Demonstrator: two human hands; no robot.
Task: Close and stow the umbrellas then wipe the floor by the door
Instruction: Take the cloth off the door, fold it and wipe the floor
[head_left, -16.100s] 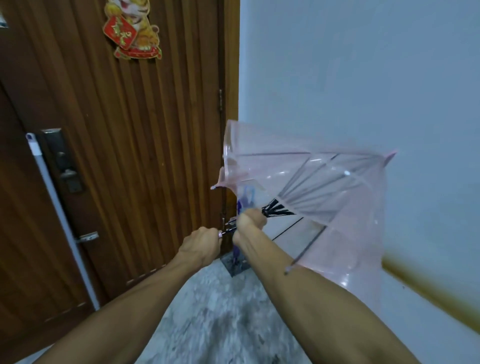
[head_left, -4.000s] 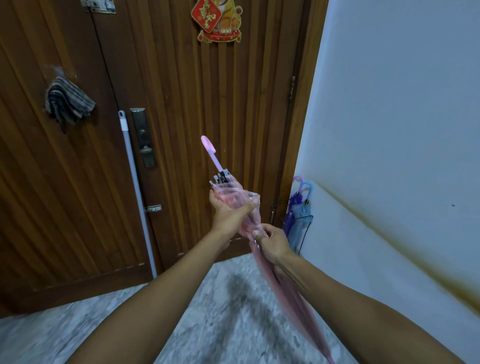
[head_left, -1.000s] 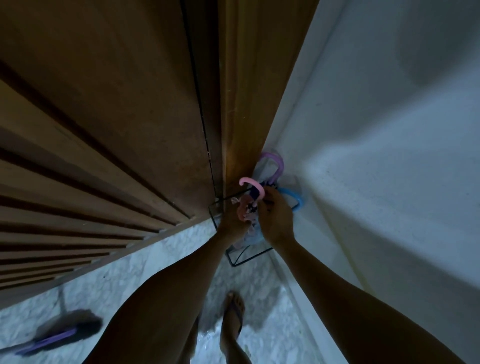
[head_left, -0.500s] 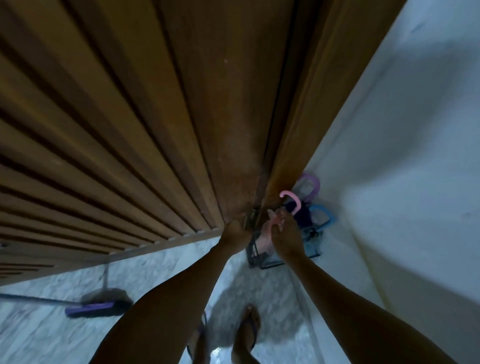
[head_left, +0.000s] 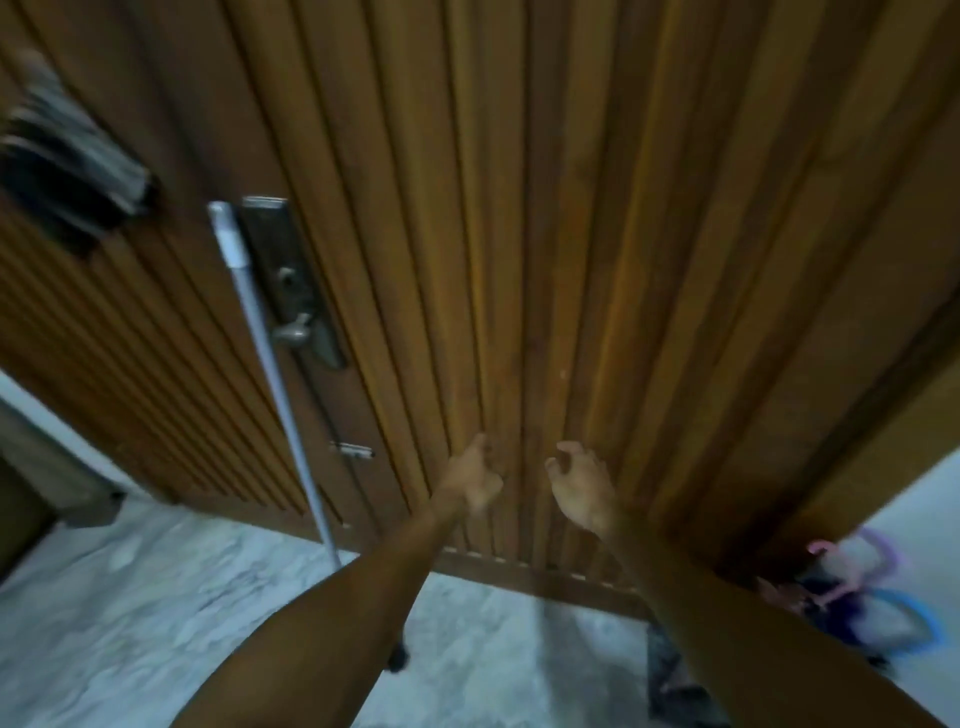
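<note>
Both hands hang free in front of the wooden door (head_left: 545, 234), holding nothing. The left hand (head_left: 475, 480) has its fingers loosely curled, and the right hand (head_left: 579, 486) shows its fingers bent and relaxed, apart from any object.

The umbrellas (head_left: 852, 592) stand closed in the corner at the lower right, between the door frame and the white wall; a pink hooked handle, a purple one and a blue one show there, blurred by camera motion. Whatever holds them is too smeared to name.

The stowing step looks done, so the step in hand appears to be the turn toward wiping the floor (head_left: 130, 597), whose pale marbled tiles run along the foot of the door.

A long pale mop pole (head_left: 270, 358) leans against the door just beside the lock plate (head_left: 291, 280), its lower end hidden behind the left forearm. A dark striped cloth (head_left: 67, 166) hangs at the upper left of the door.

The next move probably calls for reaching left to the pole, or up to the cloth, and gripping it firmly before bringing it down to the tiles near the threshold.
</note>
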